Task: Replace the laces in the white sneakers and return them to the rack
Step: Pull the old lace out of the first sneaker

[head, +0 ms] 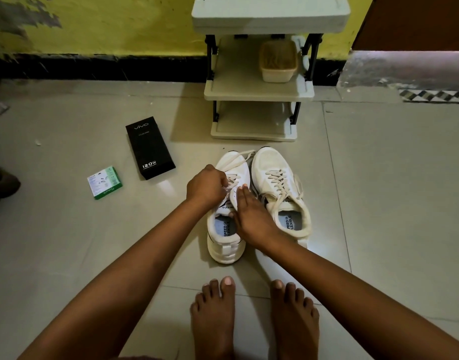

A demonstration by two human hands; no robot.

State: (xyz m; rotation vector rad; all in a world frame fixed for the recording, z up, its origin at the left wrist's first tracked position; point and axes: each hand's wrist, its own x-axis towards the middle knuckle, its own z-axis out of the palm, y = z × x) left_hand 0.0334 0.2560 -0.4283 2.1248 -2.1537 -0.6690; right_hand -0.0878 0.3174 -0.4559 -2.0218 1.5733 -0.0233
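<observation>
Two white sneakers stand side by side on the tiled floor, toes toward the rack. On the left sneaker (224, 240), my left hand (206, 187) pinches its lace (242, 155), whose loose end trails over the toe. My right hand (249, 216) lies flat with straight fingers on that sneaker's tongue and collar. The right sneaker (277, 183) is fully laced and untouched. The white shoe rack (258, 94) stands just beyond the sneakers against the yellow wall.
A tan basket (277, 61) sits on the rack's middle shelf. A black phone box (150, 148) and a small green-and-white box (105, 182) lie on the floor to the left. My bare feet (251, 318) stand just behind the sneakers.
</observation>
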